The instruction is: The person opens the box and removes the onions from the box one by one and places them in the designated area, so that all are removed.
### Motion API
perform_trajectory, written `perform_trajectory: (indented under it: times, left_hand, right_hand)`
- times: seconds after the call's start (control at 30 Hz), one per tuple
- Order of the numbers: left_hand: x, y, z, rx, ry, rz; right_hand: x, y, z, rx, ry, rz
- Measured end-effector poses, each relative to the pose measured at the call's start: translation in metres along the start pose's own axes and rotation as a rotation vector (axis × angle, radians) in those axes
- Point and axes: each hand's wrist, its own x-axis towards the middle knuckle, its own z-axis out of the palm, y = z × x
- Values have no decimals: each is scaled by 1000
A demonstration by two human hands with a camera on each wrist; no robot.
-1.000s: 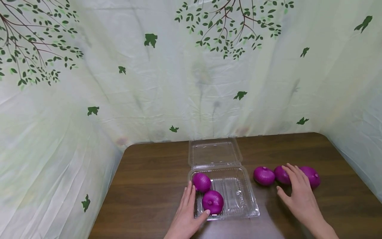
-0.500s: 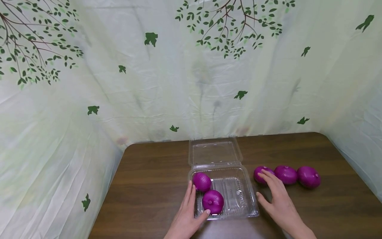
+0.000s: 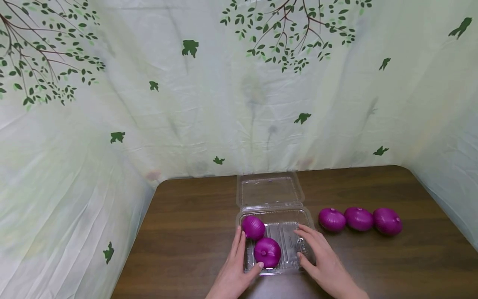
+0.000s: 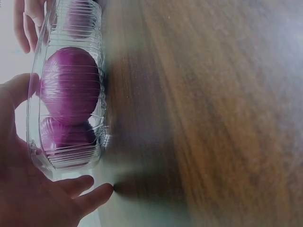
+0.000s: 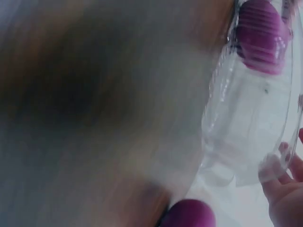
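A clear plastic clamshell container [image 3: 281, 270] lies with its lid [image 3: 269, 191] folded back. Inside, along the left wall, sit two red onions: a rear one [image 3: 253, 227] and a front one [image 3: 267, 252], also visible through the side in the left wrist view as a purple onion [image 4: 71, 85]. My left hand [image 3: 233, 268] rests against the container's front left corner, fingers along the left side and thumb at the front rim. My right hand [image 3: 325, 261] hovers at the container's right side, fingers spread and holding nothing. In the right wrist view its fingers [image 5: 274, 175] appear by the rim.
Three more red onions stand in a row right of the container: a left one [image 3: 332, 219], a middle one [image 3: 359, 219] and a right one [image 3: 387, 221]. All lie on a brown wooden table [image 3: 179, 241], backed by a leaf-printed curtain [image 3: 224, 104].
My right hand has moved left, from above the row of onions to the container's right side, carrying nothing. My left hand, the container and the onions have stayed put.
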Motion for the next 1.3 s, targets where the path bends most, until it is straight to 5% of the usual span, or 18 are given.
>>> perform_trajectory:
  times: [0.23, 0.73, 1.0, 1.3]
  left_hand:
    - [0, 0, 1, -14, 14, 26]
    - [0, -1, 1, 8, 32, 49]
    - [0, -1, 2, 41, 49, 47]
    - [0, -1, 2, 42, 51, 51]
  right_hand:
    - [3, -12, 16, 16, -34, 31]
    - [29, -21, 41, 58, -413, 182]
    - [41, -17, 42, 166, -485, 234]
    - [41, -13, 44, 241, -462, 258]
